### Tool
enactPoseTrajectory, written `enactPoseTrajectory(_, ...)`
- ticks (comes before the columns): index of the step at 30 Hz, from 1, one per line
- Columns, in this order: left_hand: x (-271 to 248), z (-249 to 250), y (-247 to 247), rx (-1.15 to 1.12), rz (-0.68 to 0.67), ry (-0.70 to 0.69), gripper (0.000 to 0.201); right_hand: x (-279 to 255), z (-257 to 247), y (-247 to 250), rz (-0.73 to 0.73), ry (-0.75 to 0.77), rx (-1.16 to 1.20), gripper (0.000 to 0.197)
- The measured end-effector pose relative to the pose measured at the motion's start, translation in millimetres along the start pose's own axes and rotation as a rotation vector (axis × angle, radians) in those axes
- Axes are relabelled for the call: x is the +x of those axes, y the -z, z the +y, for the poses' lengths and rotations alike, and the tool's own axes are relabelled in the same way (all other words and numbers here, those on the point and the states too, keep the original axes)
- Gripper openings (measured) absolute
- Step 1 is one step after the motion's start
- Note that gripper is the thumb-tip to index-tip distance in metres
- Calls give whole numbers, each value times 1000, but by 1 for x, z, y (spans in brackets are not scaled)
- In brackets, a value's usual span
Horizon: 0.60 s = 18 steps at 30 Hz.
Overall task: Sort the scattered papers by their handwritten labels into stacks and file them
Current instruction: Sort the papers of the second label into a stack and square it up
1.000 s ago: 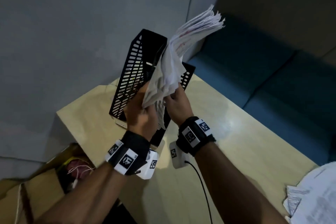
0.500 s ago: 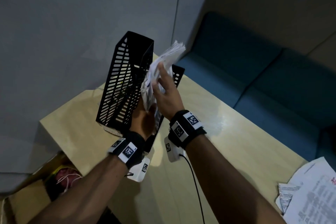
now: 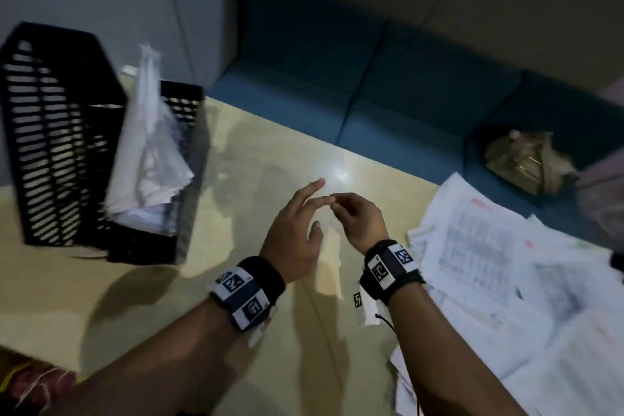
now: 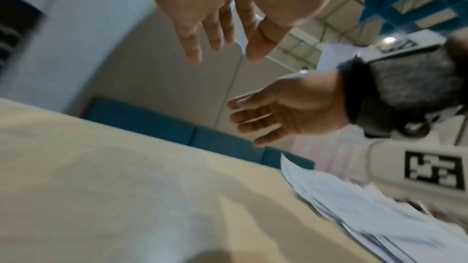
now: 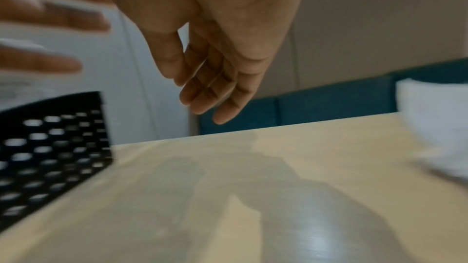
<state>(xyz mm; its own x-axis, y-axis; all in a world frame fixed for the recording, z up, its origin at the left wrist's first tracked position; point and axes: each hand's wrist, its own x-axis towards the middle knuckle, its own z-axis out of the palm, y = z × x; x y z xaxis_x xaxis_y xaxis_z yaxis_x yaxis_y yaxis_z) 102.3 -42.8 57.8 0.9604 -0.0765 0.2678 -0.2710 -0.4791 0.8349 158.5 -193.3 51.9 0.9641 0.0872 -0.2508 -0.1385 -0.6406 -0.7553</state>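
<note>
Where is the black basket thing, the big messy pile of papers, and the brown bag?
black mesh file holder [image 3: 60,132], head view, on its slotted side wall.
loose paper pile [image 3: 499,263], head view, on the top printed sheet.
brown bag [image 3: 526,162], head view, on its crumpled middle.

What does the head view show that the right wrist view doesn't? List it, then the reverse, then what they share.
Only the head view: the filed papers standing in the black file rack, the tan bag on the blue bench, and both wrist bands. Only the right wrist view: the underside of the right hand, fingers loose, holding nothing. Both: the rack, table, bench, left hand and the loose papers at right.
</note>
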Motion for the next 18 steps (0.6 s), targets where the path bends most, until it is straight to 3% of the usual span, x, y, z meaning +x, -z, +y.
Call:
enactPoseTrajectory(3,4,6,-68,-56,-175,33,46,-31,59,69,191,-155,0,22)
enactPoseTrajectory(5,6,14,-110,-166,-288,136,44,-62,98,113,308,-250,-4,22)
enactPoseTrajectory(8,5,34,-164,-487,-454,592,28,-119,158,162,423,-401,-55,25)
enactPoseTrajectory(11,-6,50,-199,-735,-441,915,9,-173,220,186,448,-566,-138,28)
enactPoseTrajectory(14,-17,58,-228,-789,-388,1007,15,-210,265,196,412,-656,-151,34)
enactPoseTrajectory(18,-26,61,-260,-551,-334,1011,21,-228,287,200,334,-737,22,39)
